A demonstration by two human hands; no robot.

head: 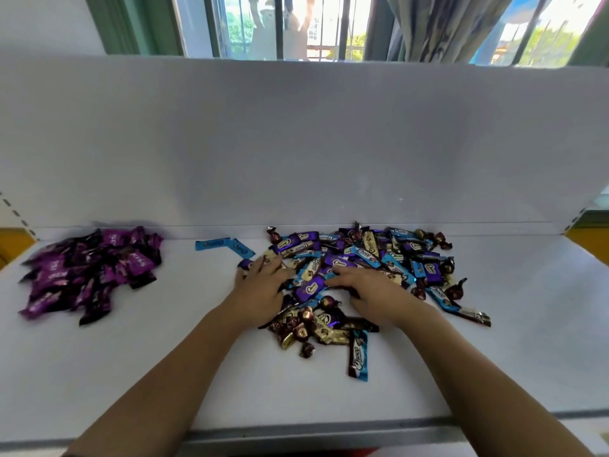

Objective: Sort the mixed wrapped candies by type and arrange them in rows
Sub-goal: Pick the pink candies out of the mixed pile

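Mixed pile (379, 258) centre-right on white table (99, 357): purple, light-blue, cream Choco bars, dark foil twists. Purple-only heap (92, 272) far left, blurred. Two blue bars (211, 244) lie apart between them. My left hand (260, 286) flat on pile edge, fingers spread. Right hand (369, 291) on pile, fingertips buried, grip unclear.

a white table (131, 374) carries a heap of purple candies (92, 272) at far left and a big mixed pile (379, 258) right of centre. two blue bars (212, 244) lie between them (close together, near the back edge), and a lone blue bar (358, 356) lies at the mixed pile's near edge.
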